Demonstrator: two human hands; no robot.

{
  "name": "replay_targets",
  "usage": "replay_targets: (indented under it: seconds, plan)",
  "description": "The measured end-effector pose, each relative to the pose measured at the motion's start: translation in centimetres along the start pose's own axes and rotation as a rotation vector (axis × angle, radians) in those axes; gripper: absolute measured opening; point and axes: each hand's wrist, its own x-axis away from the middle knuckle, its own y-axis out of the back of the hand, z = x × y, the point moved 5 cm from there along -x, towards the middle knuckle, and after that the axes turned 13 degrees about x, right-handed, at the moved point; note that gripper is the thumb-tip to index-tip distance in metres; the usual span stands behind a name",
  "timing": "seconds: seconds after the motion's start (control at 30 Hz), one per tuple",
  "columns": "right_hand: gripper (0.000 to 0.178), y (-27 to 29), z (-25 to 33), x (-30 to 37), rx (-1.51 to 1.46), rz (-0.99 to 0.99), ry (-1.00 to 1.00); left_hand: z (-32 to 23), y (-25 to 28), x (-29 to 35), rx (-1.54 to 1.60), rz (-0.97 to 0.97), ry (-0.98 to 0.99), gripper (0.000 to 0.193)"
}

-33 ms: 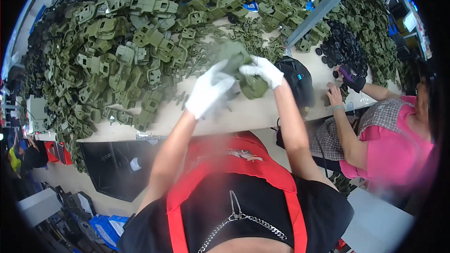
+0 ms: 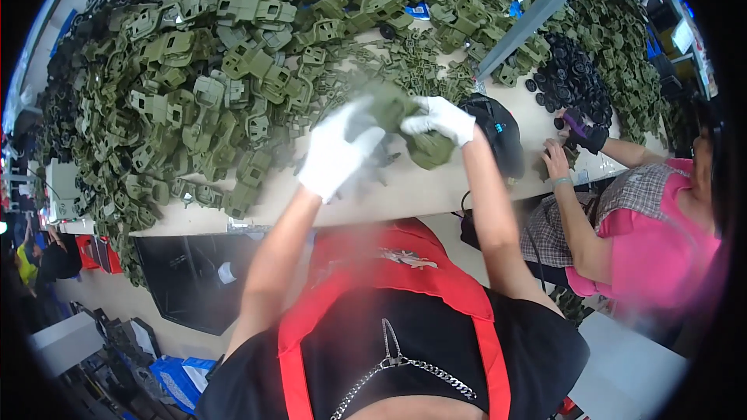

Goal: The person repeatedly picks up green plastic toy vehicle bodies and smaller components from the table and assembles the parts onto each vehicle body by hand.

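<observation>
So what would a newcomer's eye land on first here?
Probably the huge heap of green vehicle parts filling the upper left. Next, perhaps, the white-gloved right hand gripping a green piece near the middle, with the left hand beside it. Then a pile of black wheels toward the right.

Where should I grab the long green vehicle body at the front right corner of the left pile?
Probably pinch the green vehicle body across its narrow middle, coming from the right, where the left hand is. It points lengthwise toward the near edge of the table, with bare tabletop on its right, while other green parts crowd its left.
</observation>
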Motion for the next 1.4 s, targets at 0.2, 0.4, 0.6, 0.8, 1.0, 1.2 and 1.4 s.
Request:
replay_targets:
  seconds: [0.2,0.4,0.6,0.8,1.0,1.2,1.4]
  plan:
    - [0.051,-2.4,6.8,-1.5,0.563,0.341,-0.144,-1.9,-1.2,2.1,0.224,0.569,0.201,0.112]
    - [0.102,-9.7,-0.9,0.0,0.181,0.065,0.011,11.4,-0.4,6.9,0.861,-0.278,0.285,0.084]
    - [0.097,-14.5,-5.3,-2.4,-0.431,0.018,-0.082,17.1,4.4,7.5,0.774,-0.224,0.326,0.096]
    - [0.085,-12.2,-1.2,-6.7,0.231,0.12,-0.137,9.3,7.2,10.1,1.036,-0.101,0.058,0.056]
    - [0.049,0.4,-7.1,-11.8,1.054,-0.451,-0.527,17.7,6.1,6.3,0.323,-0.525,0.287,0.036]
    - [0.035,0.2,-5.7,-11.2,1.063,-0.591,-0.344,5.8,4.3,5.9,0.92,-0.481,0.028,0.096]
    - [0.037,-6.7,4.2,-6.8,-0.102,-0.301,-0.033,4.9,6.3,5.6,0.853,-0.563,-0.149,0.074]
